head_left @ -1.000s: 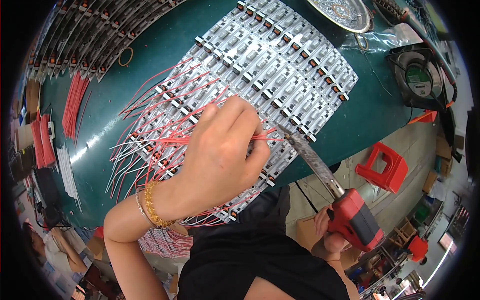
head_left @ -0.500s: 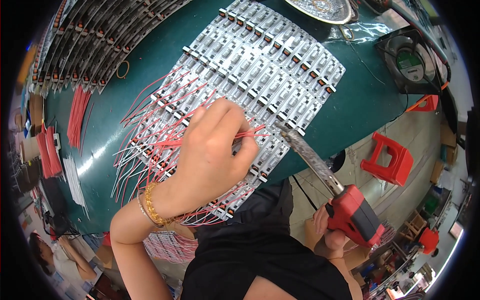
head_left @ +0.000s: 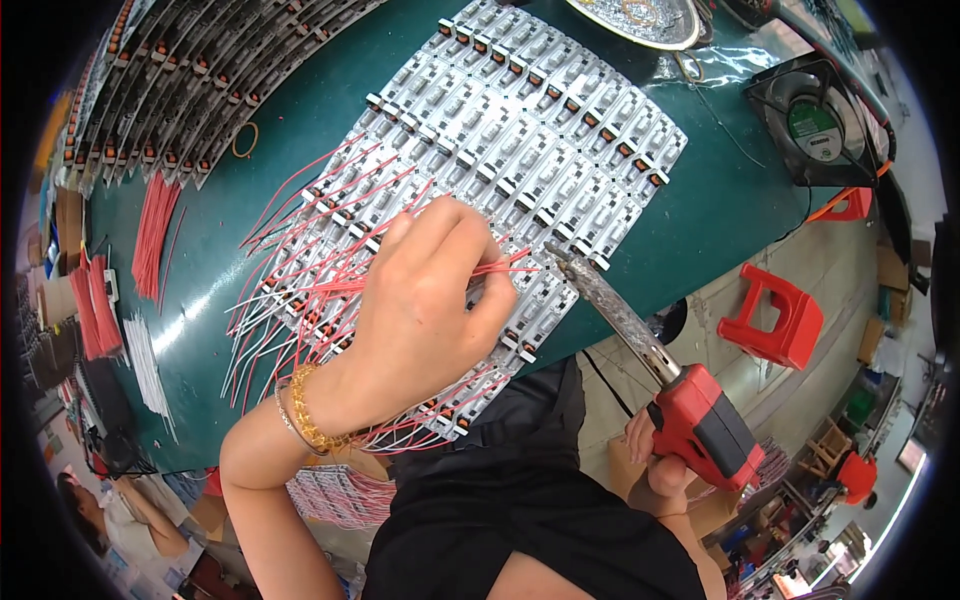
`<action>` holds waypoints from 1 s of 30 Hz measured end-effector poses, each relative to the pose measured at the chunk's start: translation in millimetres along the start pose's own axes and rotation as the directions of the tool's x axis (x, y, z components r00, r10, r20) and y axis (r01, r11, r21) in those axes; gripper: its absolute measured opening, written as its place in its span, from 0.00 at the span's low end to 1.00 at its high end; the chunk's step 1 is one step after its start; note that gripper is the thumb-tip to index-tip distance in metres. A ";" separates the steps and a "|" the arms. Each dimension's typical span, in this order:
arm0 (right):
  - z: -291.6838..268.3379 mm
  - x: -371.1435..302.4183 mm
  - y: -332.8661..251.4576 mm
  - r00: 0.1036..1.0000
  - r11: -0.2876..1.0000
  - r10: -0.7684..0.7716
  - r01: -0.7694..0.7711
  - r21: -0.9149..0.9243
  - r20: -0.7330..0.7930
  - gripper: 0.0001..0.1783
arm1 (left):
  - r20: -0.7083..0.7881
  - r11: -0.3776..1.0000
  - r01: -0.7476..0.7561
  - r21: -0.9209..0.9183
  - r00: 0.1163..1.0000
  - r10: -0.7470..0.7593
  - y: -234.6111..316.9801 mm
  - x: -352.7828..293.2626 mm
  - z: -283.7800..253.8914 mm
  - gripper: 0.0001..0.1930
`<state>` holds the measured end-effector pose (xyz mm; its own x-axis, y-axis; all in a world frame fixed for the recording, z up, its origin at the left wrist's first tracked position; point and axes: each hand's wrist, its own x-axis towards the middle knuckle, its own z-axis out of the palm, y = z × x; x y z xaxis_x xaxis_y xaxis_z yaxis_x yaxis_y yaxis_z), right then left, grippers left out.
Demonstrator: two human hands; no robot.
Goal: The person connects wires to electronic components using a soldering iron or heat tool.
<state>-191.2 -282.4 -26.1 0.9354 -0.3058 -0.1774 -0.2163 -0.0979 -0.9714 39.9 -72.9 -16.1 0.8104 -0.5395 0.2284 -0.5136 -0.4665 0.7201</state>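
A panel of silver-white circuit boards (head_left: 520, 135), joined in rows, lies on the green table. Over its near part is my left hand (head_left: 425, 290), with a bundle of red wires (head_left: 335, 287) pinched between thumb and fingers. The wire tips stick out to the right of the fingertips. My right hand (head_left: 655, 465) is closed around the handle of a red and black soldering gun (head_left: 705, 425). The gun's tip touches or hovers just over the boards, right of the wire tips; which one I cannot tell. Red and white wires trail from the boards' left edge.
Stacked dark board panels (head_left: 190, 80) stand at the far left, with red wires (head_left: 155, 235) and white wires (head_left: 150, 375) below. At the far right are a metal dish (head_left: 650, 40) and a black fan (head_left: 815, 125). A red stool (head_left: 775, 315) is on the floor; another person (head_left: 130, 515) sits lower left.
The soldering gun has shifted slightly left and up, its tip nearer the wire ends. My left hand stays in place, still pinching the red wires.
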 end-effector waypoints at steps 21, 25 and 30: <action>-30.9 45.9 -25.0 0.919 0.922 -0.378 0.362 0.140 0.112 0.25 | 0.034 0.999 -0.032 0.034 0.999 0.030 3.3 5.5 -3.5 0.06; -34.4 103.1 -41.9 0.746 0.719 -0.662 0.604 0.344 0.072 0.21 | -0.040 0.998 -0.032 -0.057 0.999 0.030 -2.7 -6.8 -0.1 0.05; 1.1 164.3 -47.8 0.832 0.922 -0.372 0.382 -0.059 -0.411 0.27 | -0.022 0.993 -0.089 -0.078 0.996 0.088 -3.5 -5.8 -2.9 0.04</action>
<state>-26.8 -326.9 -8.9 0.7439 -0.6076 0.2783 0.1417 -0.2635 -0.9542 37.7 -66.1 -18.0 0.7680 -0.5632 0.3050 -0.5603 -0.3600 0.7460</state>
